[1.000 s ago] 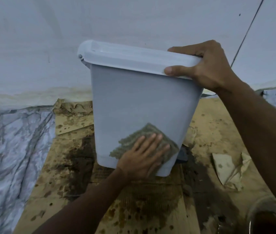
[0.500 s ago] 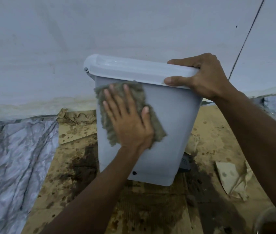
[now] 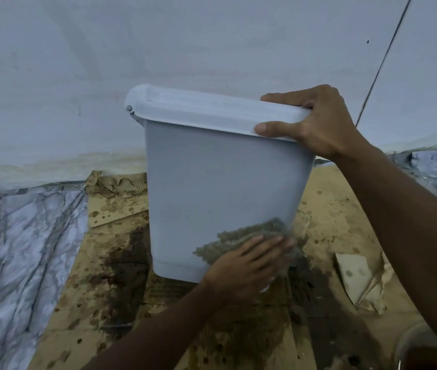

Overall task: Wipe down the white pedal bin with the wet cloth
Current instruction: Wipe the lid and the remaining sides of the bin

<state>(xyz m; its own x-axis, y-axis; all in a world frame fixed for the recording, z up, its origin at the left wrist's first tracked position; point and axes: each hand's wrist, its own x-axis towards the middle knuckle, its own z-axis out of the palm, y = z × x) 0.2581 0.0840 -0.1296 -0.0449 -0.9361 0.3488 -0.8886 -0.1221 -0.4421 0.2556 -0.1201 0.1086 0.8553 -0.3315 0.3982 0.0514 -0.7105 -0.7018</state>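
The white pedal bin (image 3: 212, 188) stands tilted on wet cardboard, its lid closed. My right hand (image 3: 316, 121) grips the right end of the lid, thumb on the front edge and fingers curled over the top. My left hand (image 3: 244, 265) presses the grey-green wet cloth (image 3: 241, 236) flat against the bin's front wall, low down near the right bottom corner. The fingers are straight and spread over the cloth, which is blurred by motion.
Stained, soaked cardboard (image 3: 110, 263) covers the floor under the bin. A marbled floor (image 3: 19, 236) shows at left. A white wall (image 3: 158, 49) rises right behind the bin. Torn cardboard scraps (image 3: 359, 279) lie at right, and a round container's rim (image 3: 420, 348) shows at bottom right.
My left hand slid the cloth from the upper left of the bin's front down to the lower right. The right hand kept its grip on the lid.
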